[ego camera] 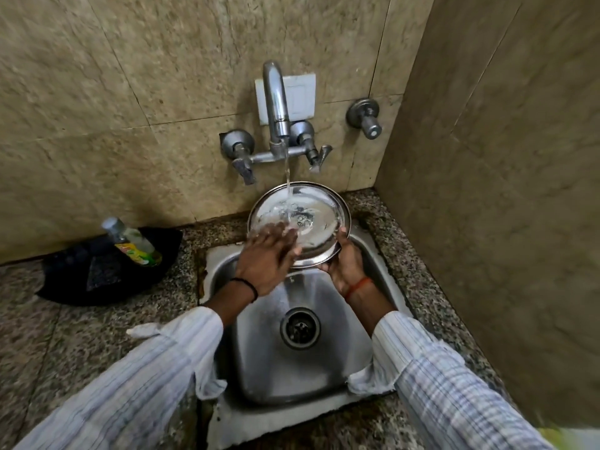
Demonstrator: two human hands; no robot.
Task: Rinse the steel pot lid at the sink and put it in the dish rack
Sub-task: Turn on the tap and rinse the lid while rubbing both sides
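The round steel pot lid point(319, 219) is held over the back of the steel sink point(328, 368), its hollow side up. Water runs from the wall tap point(276, 102) onto the lid's middle. My right hand point(345, 263) grips the lid's near right rim from below. My left hand point(269, 254) lies flat with fingers spread on the lid's left part, in the water. No dish rack is in view.
A black tray point(71, 280) on the granite counter at the left holds a scrub pad point(104, 271) and a dish soap bottle point(133, 243). A separate valve point(365, 116) sticks out of the wall at the right. A side wall stands close on the right.
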